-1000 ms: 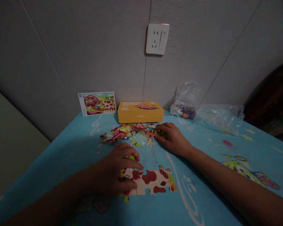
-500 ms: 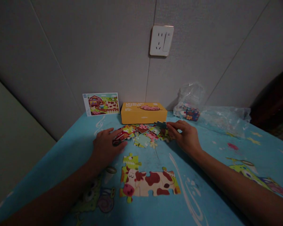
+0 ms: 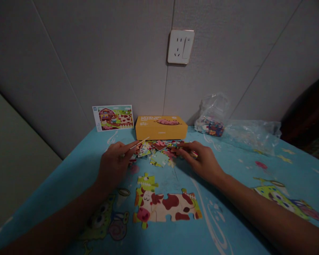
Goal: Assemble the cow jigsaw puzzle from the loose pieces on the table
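My left hand pinches a jigsaw puzzle piece, seen nearly edge-on and tilted above the left end of the pile. My right hand is at the pile's right side, thumb and forefinger closed on a dark reddish puzzle piece that they partly hide. Between the hands lies the heap of loose puzzle pieces, overlapping one another. Nearer to me, a joined section of puzzle shows a brown-and-white cow, with a green fence piece attached at its upper left.
A yellow puzzle box stands behind the pile against the wall. Left of it leans a farm picture card. To the right lie a clear plastic bag with more pieces and an empty-looking clear bag. A blue cartoon-print cloth covers the table.
My left hand has lifted a puzzle piece from the pile's left end. My right hand has lowered to the pile, and the dark-backed piece it held up no longer shows there.
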A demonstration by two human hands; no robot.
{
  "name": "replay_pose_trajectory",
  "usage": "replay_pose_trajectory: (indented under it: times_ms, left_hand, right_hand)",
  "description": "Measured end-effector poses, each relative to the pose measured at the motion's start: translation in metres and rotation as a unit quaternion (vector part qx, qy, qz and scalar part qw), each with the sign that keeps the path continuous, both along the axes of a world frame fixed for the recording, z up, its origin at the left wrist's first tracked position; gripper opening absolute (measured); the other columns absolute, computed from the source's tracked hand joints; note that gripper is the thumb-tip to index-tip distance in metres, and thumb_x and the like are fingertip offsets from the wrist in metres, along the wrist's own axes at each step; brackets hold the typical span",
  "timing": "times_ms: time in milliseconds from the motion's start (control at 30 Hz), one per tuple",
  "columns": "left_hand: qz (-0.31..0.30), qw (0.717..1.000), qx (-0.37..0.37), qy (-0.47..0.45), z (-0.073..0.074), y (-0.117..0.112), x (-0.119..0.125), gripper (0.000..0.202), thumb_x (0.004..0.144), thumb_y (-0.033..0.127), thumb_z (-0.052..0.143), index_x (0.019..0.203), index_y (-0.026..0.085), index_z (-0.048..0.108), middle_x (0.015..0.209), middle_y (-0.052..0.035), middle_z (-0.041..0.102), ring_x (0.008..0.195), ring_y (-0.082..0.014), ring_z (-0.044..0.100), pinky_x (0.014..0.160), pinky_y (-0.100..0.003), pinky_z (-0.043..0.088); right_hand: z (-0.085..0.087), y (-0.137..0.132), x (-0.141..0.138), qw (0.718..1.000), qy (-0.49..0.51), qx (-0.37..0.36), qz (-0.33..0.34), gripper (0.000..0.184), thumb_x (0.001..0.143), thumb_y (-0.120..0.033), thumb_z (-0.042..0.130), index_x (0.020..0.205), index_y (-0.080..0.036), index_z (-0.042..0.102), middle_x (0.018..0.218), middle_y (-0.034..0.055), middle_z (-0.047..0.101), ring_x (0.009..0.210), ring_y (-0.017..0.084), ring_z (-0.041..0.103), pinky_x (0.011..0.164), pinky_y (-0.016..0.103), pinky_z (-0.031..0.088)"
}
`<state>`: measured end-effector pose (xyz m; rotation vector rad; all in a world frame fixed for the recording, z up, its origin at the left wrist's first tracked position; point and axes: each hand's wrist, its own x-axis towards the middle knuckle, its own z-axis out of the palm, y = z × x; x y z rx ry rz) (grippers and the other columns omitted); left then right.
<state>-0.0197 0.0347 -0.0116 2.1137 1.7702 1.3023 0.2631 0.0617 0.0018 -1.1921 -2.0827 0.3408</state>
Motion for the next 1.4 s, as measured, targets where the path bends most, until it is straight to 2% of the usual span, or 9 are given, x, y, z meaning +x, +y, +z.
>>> replay_pose_trajectory:
  times_ms: [167, 267, 467, 600, 733, 900, 1167, 1300, 1400]
  left_hand:
    - [-0.243, 0.961, 0.126, 0.036, 0.001, -0.011, 0.01, 0.024, 0.092, 0.022, 0.058, 0.11, 0.03, 0.074, 0.091, -0.0034, 0.068, 0.087, -0.017, 0.06, 0.079, -0.032, 0.049]
    - [-0.267, 0.952, 0.14, 0.059, 0.002, -0.01, 0.011, 0.022, 0.092, 0.02, 0.059, 0.105, 0.031, 0.075, 0.093, -0.0037, 0.069, 0.09, -0.0178, 0.061, 0.081, -0.034, 0.05]
    - [-0.251, 0.957, 0.122, 0.076, -0.001, -0.008, 0.012, 0.024, 0.091, 0.022, 0.061, 0.113, 0.025, 0.07, 0.101, -0.0054, 0.071, 0.095, -0.0194, 0.062, 0.087, -0.037, 0.049]
    - [-0.198, 0.973, 0.075, 0.091, -0.004, -0.007, 0.009, 0.036, 0.088, 0.031, 0.063, 0.123, 0.025, 0.064, 0.111, -0.0066, 0.067, 0.104, -0.0231, 0.059, 0.091, -0.039, 0.049]
    - [-0.05, 0.99, -0.002, 0.134, -0.006, -0.001, 0.004, 0.046, 0.085, 0.037, 0.059, 0.127, 0.018, 0.062, 0.118, -0.0109, 0.064, 0.111, -0.0295, 0.055, 0.1, -0.047, 0.043]
    - [0.152, 0.954, -0.147, 0.212, -0.008, 0.002, 0.005, 0.066, 0.081, 0.046, 0.055, 0.133, 0.007, 0.054, 0.128, -0.022, 0.058, 0.12, -0.0421, 0.049, 0.097, -0.057, 0.042]
    - [0.144, 0.959, -0.176, 0.168, -0.005, 0.005, 0.001, 0.054, 0.08, 0.04, 0.058, 0.128, 0.015, 0.06, 0.121, -0.0154, 0.064, 0.112, -0.0359, 0.058, 0.093, -0.049, 0.048]
    - [0.145, 0.976, -0.129, 0.095, -0.006, 0.007, -0.003, 0.051, 0.078, 0.037, 0.063, 0.124, 0.016, 0.06, 0.121, -0.0137, 0.064, 0.109, -0.0322, 0.061, 0.094, -0.046, 0.049]
    - [0.158, 0.983, -0.077, 0.05, -0.002, 0.005, 0.0, 0.053, 0.076, 0.037, 0.066, 0.124, 0.016, 0.057, 0.122, -0.013, 0.063, 0.109, -0.0322, 0.06, 0.093, -0.046, 0.05]
  right_hand:
    - [0.001, -0.022, -0.017, 0.971, 0.115, -0.127, 0.167, 0.043, 0.091, -0.038, 0.058, 0.129, -0.018, 0.06, 0.09, 0.0051, 0.073, 0.079, 0.017, 0.066, 0.075, 0.032, 0.053]
    - [0.001, -0.026, -0.019, 0.96, 0.098, -0.15, 0.213, 0.028, 0.089, -0.034, 0.06, 0.112, -0.022, 0.07, 0.091, 0.0034, 0.074, 0.078, 0.015, 0.066, 0.073, 0.03, 0.052]
    - [-0.002, -0.016, -0.014, 0.976, 0.098, -0.127, 0.15, 0.019, 0.087, -0.031, 0.061, 0.094, -0.022, 0.076, 0.089, 0.005, 0.075, 0.085, 0.02, 0.067, 0.079, 0.036, 0.053]
    - [-0.006, -0.005, -0.007, 0.98, 0.119, -0.117, 0.108, 0.02, 0.086, -0.031, 0.06, 0.093, -0.021, 0.077, 0.092, 0.0064, 0.076, 0.085, 0.021, 0.068, 0.079, 0.036, 0.053]
    - [-0.008, 0.008, 0.006, 0.99, 0.12, -0.075, -0.007, 0.022, 0.083, -0.032, 0.062, 0.092, -0.019, 0.077, 0.09, 0.0077, 0.075, 0.081, 0.021, 0.068, 0.075, 0.036, 0.053]
    - [-0.011, 0.022, 0.02, 0.989, 0.072, -0.07, -0.105, 0.027, 0.084, -0.032, 0.06, 0.098, -0.016, 0.077, 0.085, 0.0087, 0.076, 0.07, 0.02, 0.067, 0.065, 0.032, 0.053]
    - [-0.01, 0.018, 0.012, 0.992, 0.0, -0.078, -0.103, 0.025, 0.082, -0.019, 0.057, 0.098, -0.016, 0.076, 0.088, 0.008, 0.077, 0.075, 0.021, 0.07, 0.074, 0.034, 0.054]
    - [-0.008, 0.016, 0.012, 0.993, -0.04, 0.009, -0.107, 0.021, 0.081, -0.019, 0.059, 0.093, -0.018, 0.076, 0.103, 0.0102, 0.075, 0.095, 0.027, 0.067, 0.091, 0.044, 0.048]
    - [-0.006, 0.009, 0.008, 0.995, -0.006, 0.013, -0.094, 0.021, 0.085, -0.025, 0.058, 0.096, -0.02, 0.075, 0.101, 0.0096, 0.075, 0.096, 0.028, 0.066, 0.089, 0.045, 0.048]
